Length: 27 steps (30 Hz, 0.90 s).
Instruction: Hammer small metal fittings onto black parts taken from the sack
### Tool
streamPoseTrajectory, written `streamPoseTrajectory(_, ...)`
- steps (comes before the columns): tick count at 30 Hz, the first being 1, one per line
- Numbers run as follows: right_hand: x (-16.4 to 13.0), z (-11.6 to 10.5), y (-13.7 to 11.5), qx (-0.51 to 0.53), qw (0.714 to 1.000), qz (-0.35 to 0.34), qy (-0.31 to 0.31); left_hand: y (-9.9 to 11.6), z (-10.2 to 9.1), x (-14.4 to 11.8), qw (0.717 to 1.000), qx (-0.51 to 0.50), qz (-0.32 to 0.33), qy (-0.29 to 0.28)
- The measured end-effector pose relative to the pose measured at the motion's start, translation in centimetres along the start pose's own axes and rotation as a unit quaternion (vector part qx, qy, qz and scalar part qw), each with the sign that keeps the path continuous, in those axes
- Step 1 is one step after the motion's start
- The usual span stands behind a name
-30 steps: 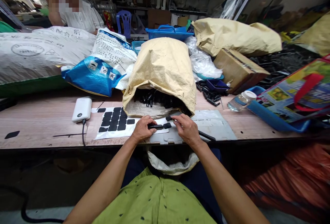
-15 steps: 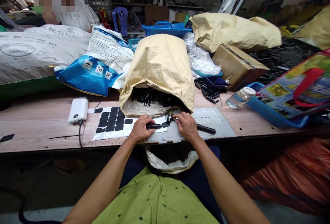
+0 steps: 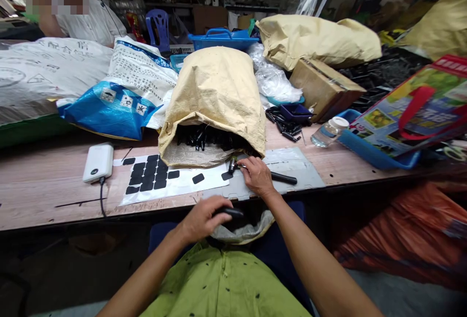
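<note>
The person's left hand [image 3: 204, 217] is hanging just below the table edge [image 3: 54, 214], fingers curled around a short black rod-shaped part [image 3: 229, 211], holding it over the open mouth of a pale bag [image 3: 244, 232] sitting in the lap. The right hand [image 3: 255, 176] is resting on the grey sheet [image 3: 295, 166] on the table, pinching a small black piece [image 3: 232, 165] at its fingertips; a longer black rod [image 3: 283, 178] is lying just beside that wrist. Right behind the hand a tan sack [image 3: 215, 98] is gaping open, showing a heap of black parts [image 3: 204, 137] inside. To the left a white backing sheet [image 3: 160, 190] is carrying rows of black rounded pads [image 3: 146, 178], two of them sitting loose. A white power bank [image 3: 98, 162] is lying further left. The blue-and-white sack [image 3: 120, 98] behind is showing printed Chinese text and handling symbols, too small for me to read. Another person [image 3: 83, 15] is sitting across the table.
</note>
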State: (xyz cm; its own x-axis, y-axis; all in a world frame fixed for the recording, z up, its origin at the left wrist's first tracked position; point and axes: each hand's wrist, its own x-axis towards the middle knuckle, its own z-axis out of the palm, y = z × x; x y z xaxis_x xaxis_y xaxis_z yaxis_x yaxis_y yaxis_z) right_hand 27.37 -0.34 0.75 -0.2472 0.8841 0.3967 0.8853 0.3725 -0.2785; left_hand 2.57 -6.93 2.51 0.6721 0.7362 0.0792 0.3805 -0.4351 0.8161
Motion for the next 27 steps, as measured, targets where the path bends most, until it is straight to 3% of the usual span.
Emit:
streamPoseTrajectory(4,0.0,0.0,0.0,0.002,1.0,0.002,-0.002,-0.6,4.9,-0.8,0.978,0.141,-0.128,-0.086)
streamPoseTrajectory(9,-0.1,-0.1,-0.1,0.001,1.0,0.005,-0.004,-2.3,7.4,1.1,0.926,0.247,-0.279,-0.069)
streamPoseTrajectory(13,-0.1,-0.2,-0.1,0.001,1.0,0.006,-0.003,-2.6,7.8,1.7,0.922,0.254,-0.292,-0.017)
streamPoseTrajectory(16,-0.1,-0.2,-0.1,-0.002,1.0,0.005,-0.004,-2.1,7.6,0.9,0.926,0.257,-0.273,-0.034)
streamPoseTrajectory(19,-0.1,-0.2,-0.2,-0.004,1.0,0.008,-0.002,-0.8,6.6,-0.2,0.934,0.238,-0.254,-0.086)
streamPoseTrajectory(22,-0.1,-0.1,-0.2,-0.007,1.0,0.01,0.0,0.7,3.8,0.0,0.963,0.158,-0.204,-0.071)
streamPoseTrajectory(25,-0.1,0.0,-0.2,-0.008,1.0,0.008,0.002,1.0,-0.6,2.5,0.976,0.085,-0.199,0.017)
streamPoseTrajectory(27,-0.1,-0.1,-0.2,-0.006,1.0,0.008,0.003,0.1,-3.9,5.3,0.954,0.117,-0.219,0.168)
